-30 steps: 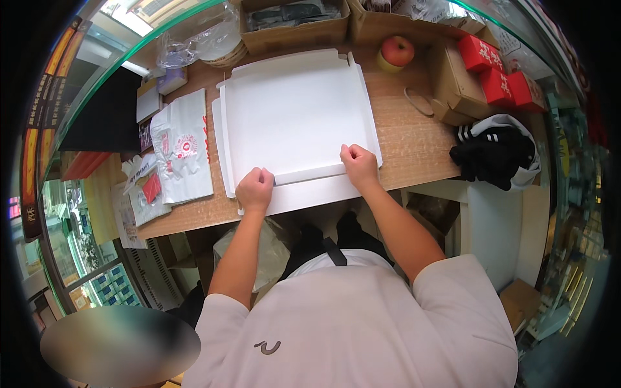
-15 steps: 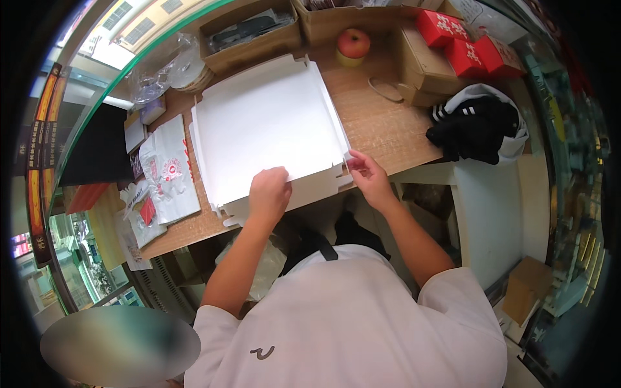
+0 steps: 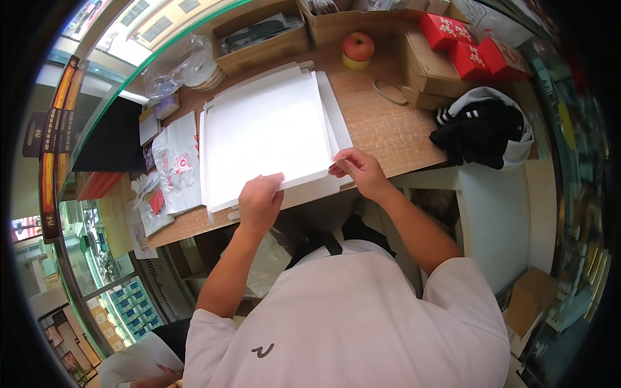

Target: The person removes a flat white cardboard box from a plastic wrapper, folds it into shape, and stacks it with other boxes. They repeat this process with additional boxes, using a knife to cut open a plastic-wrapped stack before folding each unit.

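Note:
A white cardboard box piece (image 3: 265, 126) lies on the wooden table before me, its rims turned up into a shallow tray. My left hand (image 3: 260, 202) is closed on its near edge, thumb over the folded rim. At the near right corner, the fingertips of my right hand (image 3: 358, 172) pinch the cardboard. Below it rests another white cardboard sheet (image 3: 336, 116), which shows past the right side and along the near edge. My fingers partly hide the corner.
White printed plastic bags (image 3: 176, 165) lie left of the cardboard. Behind stand an open brown carton (image 3: 262, 46) and an apple (image 3: 358, 48) on a yellow base. Red boxes (image 3: 469, 59) top a brown box at far right, near black-and-white clothing (image 3: 485, 126). Another person's arm (image 3: 155, 378) shows at lower left.
The near flap has been folded up along the edge. The upper piece now sits apart from the sheet below at the right. My right hand has moved slightly left with the corner.

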Tool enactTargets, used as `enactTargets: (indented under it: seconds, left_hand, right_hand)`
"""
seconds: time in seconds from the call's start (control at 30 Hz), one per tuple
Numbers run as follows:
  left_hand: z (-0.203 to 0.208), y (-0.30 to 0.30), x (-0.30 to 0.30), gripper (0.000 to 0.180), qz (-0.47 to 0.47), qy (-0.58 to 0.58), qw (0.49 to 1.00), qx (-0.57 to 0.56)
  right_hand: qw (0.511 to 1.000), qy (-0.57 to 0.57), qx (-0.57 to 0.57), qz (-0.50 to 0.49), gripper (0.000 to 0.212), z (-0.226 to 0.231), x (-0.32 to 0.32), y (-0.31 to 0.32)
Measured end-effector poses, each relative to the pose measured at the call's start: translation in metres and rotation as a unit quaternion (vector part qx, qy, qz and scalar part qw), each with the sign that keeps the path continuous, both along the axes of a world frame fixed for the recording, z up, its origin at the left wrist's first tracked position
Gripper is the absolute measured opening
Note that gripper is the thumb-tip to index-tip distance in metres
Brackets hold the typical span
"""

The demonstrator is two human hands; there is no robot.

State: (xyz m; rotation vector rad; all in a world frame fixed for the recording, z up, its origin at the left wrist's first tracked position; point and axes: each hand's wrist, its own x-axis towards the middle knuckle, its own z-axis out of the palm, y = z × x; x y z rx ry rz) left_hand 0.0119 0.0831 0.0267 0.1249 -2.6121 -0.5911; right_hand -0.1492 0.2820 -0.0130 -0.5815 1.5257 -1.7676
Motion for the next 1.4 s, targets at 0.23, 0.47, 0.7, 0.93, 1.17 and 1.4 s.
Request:
enactTargets:
  seconds: [0.23,0.47,0.7,0.93,1.17,1.4]
  left_hand:
    - [-0.008,0.007,0.002,0.022,0.022,0.021,0.999,0.016]
    - [-0.007,0.018,-0.006,0.011,0.043,-0.025,0.999,0.0]
    - [0.002,0.03,-0.018,0.013,0.033,0.033,0.999,-0.019]
    - [-0.02,0.064,0.068,0.012,0.016,-0.155,0.947,0.282]
    - [-0.01,-0.036,0.085,0.04,0.179,0.132,0.844,0.488]
    - [0.027,-0.063,0.085,0.015,0.063,0.104,0.842,0.526]
  right_hand:
    - [0.987,0.043,0.125,0.092,0.015,0.018,-0.012,0.0]
    - [0.824,0.43,0.302,0.211,0.012,0.038,-0.01,-0.013]
    - [0.794,0.503,0.285,0.186,0.013,0.025,-0.013,-0.015]
    - [0.858,0.415,0.271,0.133,0.01,0.036,-0.043,0.002]
    - [0.865,0.419,0.241,0.137,0.01,0.057,-0.04,0.021]
    - [0.895,0.328,0.278,0.12,0.01,0.061,-0.025,0.026]
